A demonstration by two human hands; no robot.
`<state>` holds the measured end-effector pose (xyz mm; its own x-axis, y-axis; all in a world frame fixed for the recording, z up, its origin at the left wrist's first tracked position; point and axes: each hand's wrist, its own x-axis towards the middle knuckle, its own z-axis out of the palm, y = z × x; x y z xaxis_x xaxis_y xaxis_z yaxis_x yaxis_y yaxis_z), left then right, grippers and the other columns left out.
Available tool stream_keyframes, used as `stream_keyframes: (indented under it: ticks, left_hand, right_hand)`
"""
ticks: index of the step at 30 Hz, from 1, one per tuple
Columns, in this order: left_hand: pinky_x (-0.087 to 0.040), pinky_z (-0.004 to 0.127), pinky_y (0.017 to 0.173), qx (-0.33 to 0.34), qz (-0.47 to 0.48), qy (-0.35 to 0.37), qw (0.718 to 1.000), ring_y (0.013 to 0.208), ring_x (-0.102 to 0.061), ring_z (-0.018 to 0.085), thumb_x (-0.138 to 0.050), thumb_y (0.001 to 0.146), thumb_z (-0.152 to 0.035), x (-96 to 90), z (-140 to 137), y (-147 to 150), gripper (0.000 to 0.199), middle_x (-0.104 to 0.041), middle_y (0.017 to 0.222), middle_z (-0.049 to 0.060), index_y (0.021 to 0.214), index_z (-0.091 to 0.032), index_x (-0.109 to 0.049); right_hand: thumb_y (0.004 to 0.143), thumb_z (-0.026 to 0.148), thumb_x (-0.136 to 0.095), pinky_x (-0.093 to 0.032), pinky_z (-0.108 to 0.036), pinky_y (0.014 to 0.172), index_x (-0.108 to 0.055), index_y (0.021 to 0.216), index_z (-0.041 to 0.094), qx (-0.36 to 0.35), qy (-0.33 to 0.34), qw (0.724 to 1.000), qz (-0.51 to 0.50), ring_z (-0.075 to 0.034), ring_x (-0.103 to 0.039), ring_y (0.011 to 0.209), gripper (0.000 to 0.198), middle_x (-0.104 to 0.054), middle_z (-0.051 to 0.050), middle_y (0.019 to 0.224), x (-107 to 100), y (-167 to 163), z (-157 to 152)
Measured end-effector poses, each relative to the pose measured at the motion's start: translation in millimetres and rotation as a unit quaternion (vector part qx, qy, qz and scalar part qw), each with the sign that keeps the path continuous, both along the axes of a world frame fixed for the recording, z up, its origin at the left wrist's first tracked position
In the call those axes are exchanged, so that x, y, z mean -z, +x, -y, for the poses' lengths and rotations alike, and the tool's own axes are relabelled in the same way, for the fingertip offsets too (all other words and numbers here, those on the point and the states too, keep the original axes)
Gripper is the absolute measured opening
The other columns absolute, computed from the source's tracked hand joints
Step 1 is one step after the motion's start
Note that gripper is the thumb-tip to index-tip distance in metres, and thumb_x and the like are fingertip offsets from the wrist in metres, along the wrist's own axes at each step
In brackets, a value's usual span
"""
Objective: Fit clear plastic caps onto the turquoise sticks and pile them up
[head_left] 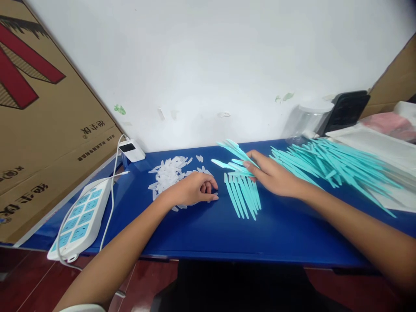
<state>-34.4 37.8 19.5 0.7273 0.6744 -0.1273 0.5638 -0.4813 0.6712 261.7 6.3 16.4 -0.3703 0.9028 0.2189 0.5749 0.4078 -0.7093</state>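
My right hand (268,173) is closed around several turquoise eyebrow razors (238,151), their slim flat ends fanning out to the left. Just below it, a row of similar turquoise razors (242,197) lies side by side on the blue table (279,234). My left hand (198,188) hovers left of that row, fingers loosely curled, thumb and index finger slightly apart, with nothing visible between them. Behind and partly under this hand spreads a pile of small translucent white caps (169,171). A larger heap of turquoise razors (338,162) lies to the right of my right hand.
A white power strip (82,216) with a cable and a small white device (132,149) occupy the left side. At the back right stand a clear jar (308,119) and a dark phone (347,110). Cardboard (48,130) borders the left; a white wall (208,65) rises behind.
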Motion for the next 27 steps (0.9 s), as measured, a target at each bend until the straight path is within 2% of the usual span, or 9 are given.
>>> stream_keyframes:
  ticks: [6, 12, 16, 19, 22, 25, 27]
  left_hand:
    - [-0.044, 0.027, 0.057, -0.002, -0.038, -0.018, 0.999, 0.068, -0.063, 0.017, -0.072, 0.092, -0.05, 1.2, 0, -5, 0.032, -0.07, 0.082, 0.003, 0.102, -0.02, -0.071]
    - [-0.042, 0.028, 0.064, 0.023, -0.076, 0.048, 0.996, 0.076, -0.059, 0.018, -0.065, 0.098, -0.041, -4.3, 6, -3, 0.021, -0.067, 0.093, 0.004, 0.099, -0.021, -0.068]
    - [-0.041, 0.029, 0.066, 0.01, -0.05, 0.067, 0.996, 0.076, -0.056, 0.018, -0.056, 0.103, -0.044, -2.3, 1, -6, 0.024, -0.065, 0.092, 0.004, 0.096, -0.021, -0.061]
    - [-0.043, 0.028, 0.063, -0.031, 0.015, 0.053, 0.998, 0.072, -0.058, 0.017, -0.056, 0.103, -0.047, 1.6, -8, -9, 0.026, -0.065, 0.087, 0.003, 0.101, -0.021, -0.061]
    - [-0.051, 0.029, 0.063, -0.107, 0.134, 0.015, 0.985, 0.071, -0.066, 0.016, -0.067, 0.098, -0.048, 1.2, -16, -9, 0.031, -0.07, 0.086, 0.004, 0.107, -0.019, -0.066]
    - [-0.062, 0.035, 0.075, -0.174, 0.275, -0.027, 0.945, 0.08, -0.076, 0.02, -0.08, 0.089, -0.047, -4.0, -17, -4, 0.041, -0.077, 0.092, 0.01, 0.112, -0.014, -0.072]
    - [-0.065, 0.038, 0.082, -0.213, 0.347, -0.048, 0.912, 0.091, -0.079, 0.024, -0.087, 0.082, -0.045, -7.0, -15, 0, 0.045, -0.081, 0.099, 0.013, 0.111, -0.012, -0.075]
  right_hand:
    - [0.109, 0.059, -0.039, -0.045, -0.036, 0.069, -0.044, 0.098, 0.026, -0.002, 0.017, 1.0, 0.01, -0.024, -0.061, 0.073, 0.035, -0.064, -0.001, 0.076, -5, -3, 4]
    - [0.11, 0.057, -0.036, -0.045, -0.038, 0.074, -0.042, 0.096, 0.026, 0.005, 0.003, 1.0, 0.009, -0.026, -0.065, 0.077, 0.034, -0.065, -0.002, 0.076, -8, -4, 5]
    - [0.109, 0.058, -0.037, -0.046, -0.038, 0.073, -0.041, 0.096, 0.027, 0.01, 0.002, 1.0, 0.009, -0.026, -0.066, 0.075, 0.034, -0.065, -0.001, 0.074, -7, -4, 4]
    - [0.11, 0.056, -0.036, -0.046, -0.037, 0.073, -0.041, 0.098, 0.026, 0.009, -0.01, 1.0, 0.005, -0.026, -0.067, 0.076, 0.033, -0.065, -0.002, 0.075, -8, -3, 3]
    - [0.11, 0.056, -0.036, -0.046, -0.037, 0.073, -0.04, 0.097, 0.026, 0.009, -0.012, 1.0, 0.004, -0.025, -0.068, 0.076, 0.033, -0.063, 0.0, 0.074, -9, -2, 3]
    - [0.11, 0.058, -0.036, -0.045, -0.037, 0.072, -0.039, 0.096, 0.026, 0.006, -0.01, 1.0, 0.007, -0.025, -0.069, 0.076, 0.034, -0.062, 0.0, 0.077, -9, -2, 4]
    - [0.11, 0.057, -0.035, -0.046, -0.037, 0.071, -0.04, 0.096, 0.026, -0.001, -0.012, 1.0, 0.013, -0.026, -0.069, 0.077, 0.034, -0.063, -0.001, 0.079, -9, -4, 6]
